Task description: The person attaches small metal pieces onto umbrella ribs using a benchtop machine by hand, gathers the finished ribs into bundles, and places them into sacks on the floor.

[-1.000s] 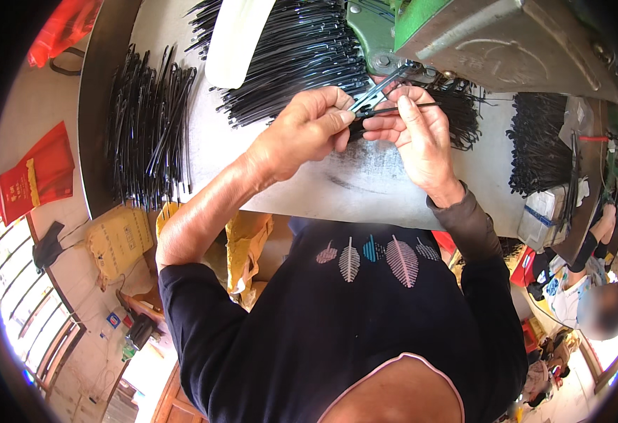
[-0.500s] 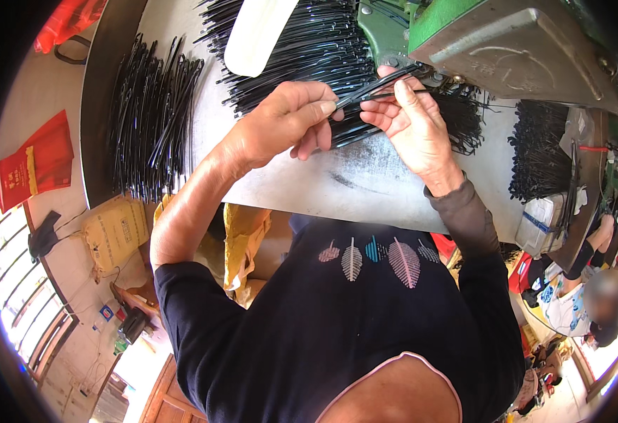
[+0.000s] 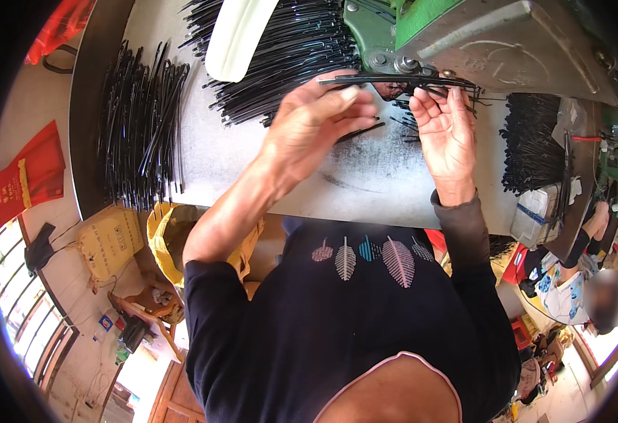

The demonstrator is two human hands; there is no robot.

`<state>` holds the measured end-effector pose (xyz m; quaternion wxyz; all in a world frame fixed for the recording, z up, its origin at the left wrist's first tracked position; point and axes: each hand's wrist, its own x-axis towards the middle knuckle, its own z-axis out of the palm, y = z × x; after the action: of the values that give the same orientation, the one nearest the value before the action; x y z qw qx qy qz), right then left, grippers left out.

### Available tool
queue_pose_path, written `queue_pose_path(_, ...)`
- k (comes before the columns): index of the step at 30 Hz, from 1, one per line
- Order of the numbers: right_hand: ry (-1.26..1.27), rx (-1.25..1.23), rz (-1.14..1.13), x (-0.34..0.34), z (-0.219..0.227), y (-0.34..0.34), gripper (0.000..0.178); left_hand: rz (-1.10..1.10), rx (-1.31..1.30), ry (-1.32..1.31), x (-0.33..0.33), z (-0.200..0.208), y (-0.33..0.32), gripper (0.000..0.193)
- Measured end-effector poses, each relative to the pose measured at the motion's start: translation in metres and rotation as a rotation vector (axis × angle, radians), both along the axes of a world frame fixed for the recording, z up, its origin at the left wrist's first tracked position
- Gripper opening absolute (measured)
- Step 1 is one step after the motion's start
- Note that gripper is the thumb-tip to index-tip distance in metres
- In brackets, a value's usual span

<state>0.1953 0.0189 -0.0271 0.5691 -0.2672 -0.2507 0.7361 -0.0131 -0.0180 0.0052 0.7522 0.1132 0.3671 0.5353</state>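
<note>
A small bundle of thin black rods (image 3: 386,79) lies level across both of my hands, in front of the green machine (image 3: 376,35). My left hand (image 3: 309,123) is at the bundle's left end, its thumb and forefinger around the rods and its other fingers slightly blurred. Toward the right end, my right hand (image 3: 444,134) holds the rods from below at its fingertips, palm facing up. Behind my left hand spreads a large pile of similar black rods (image 3: 288,60). A few loose rods lie on the metal tabletop (image 3: 365,173) between my hands.
Another pile of rods (image 3: 143,130) stands at the table's left side, near its raised edge. A pale curved strip (image 3: 242,39) lies over the large pile. At right are a dense rod stack (image 3: 531,141) and a clear plastic box (image 3: 534,215). A person (image 3: 570,296) sits beyond.
The rod bundle has turned from slanting to nearly level. My right hand has moved right and down the view, and my left fingers have loosened and spread. The whole view has shifted slightly.
</note>
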Motion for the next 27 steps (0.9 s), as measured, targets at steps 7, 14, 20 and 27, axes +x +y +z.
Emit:
queue_pose_path(7,-0.072,0.042,-0.064,-0.001,-0.002,0.000,0.023,0.129,0.024,-0.104,0.024,-0.011,0.020,0.030)
queue_pose_path(14,-0.143,0.088,-0.039,-0.004,0.002,-0.002,0.024,0.184,-0.006,-0.086,0.025,-0.007,0.022,0.029)
queue_pose_path(20,-0.166,0.088,-0.050,-0.006,0.002,-0.001,0.024,0.182,-0.006,-0.081,0.024,-0.009,0.022,0.029)
queue_pose_path(27,-0.097,0.063,-0.072,-0.007,0.001,0.005,0.023,0.195,0.110,-0.044,0.028,-0.007,0.029,0.021)
